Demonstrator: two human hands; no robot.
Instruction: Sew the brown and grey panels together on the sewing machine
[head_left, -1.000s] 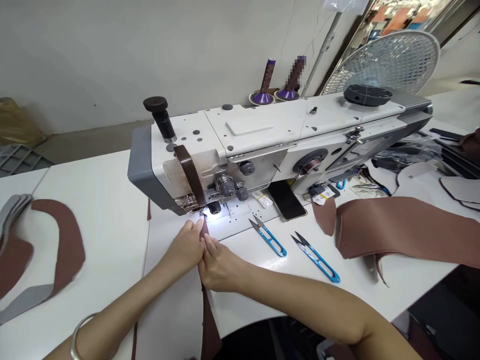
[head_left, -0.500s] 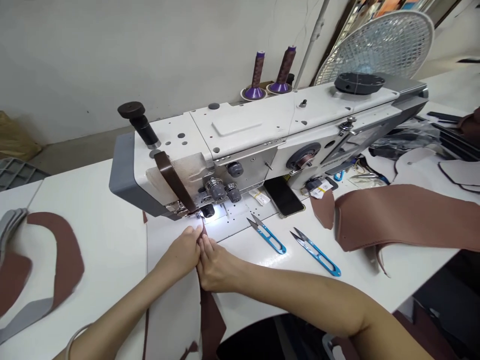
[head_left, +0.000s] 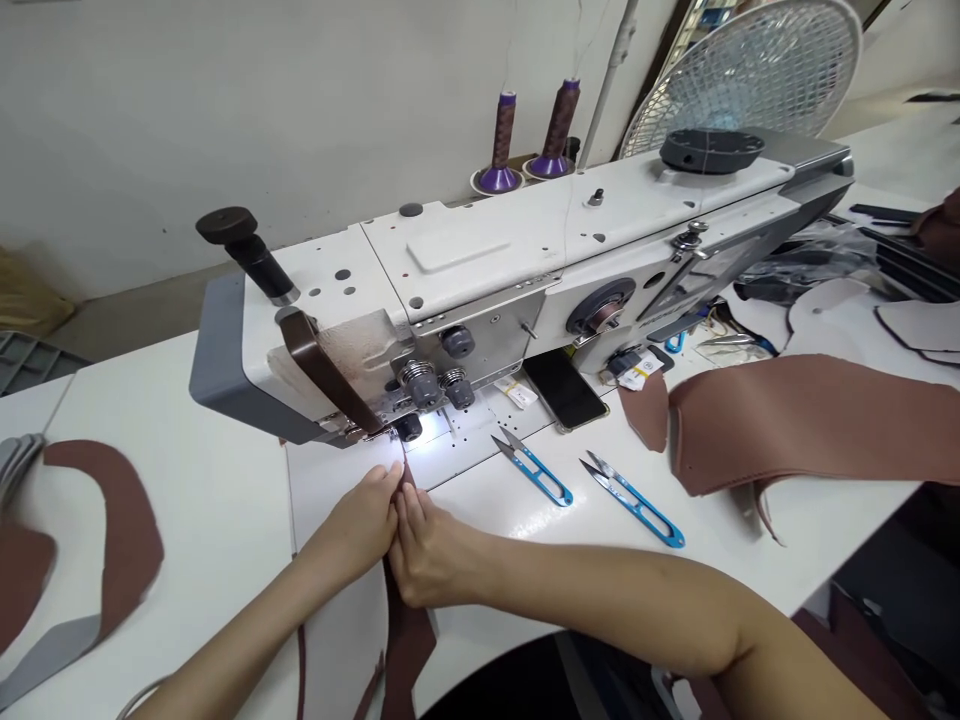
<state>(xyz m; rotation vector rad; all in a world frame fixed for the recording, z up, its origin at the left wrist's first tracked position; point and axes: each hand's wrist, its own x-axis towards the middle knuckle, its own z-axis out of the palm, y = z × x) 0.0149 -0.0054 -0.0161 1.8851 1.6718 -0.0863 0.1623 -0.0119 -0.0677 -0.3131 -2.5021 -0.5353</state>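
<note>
Both hands meet in front of the needle area of a white sewing machine. My left hand is closed, its thumb and fingers pinching the edge of a brown leather piece with a pale backing. Close beside it, my right hand has its fingers closed on the same leather, a little nearer to me. The leather's far end runs in under the lit presser foot, where fine detail is too small to tell. Its near part hangs down past my wrists toward the table's front edge.
Two blue thread snips lie right of my hands. Beyond them are a black phone and a large brown leather panel. Curved leather pieces lie at left. Thread cones and a fan stand behind.
The view has shifted slightly, so the machine sits a little lower-left. Both hands keep their hold on the leather, and its near part appears shifted left.
</note>
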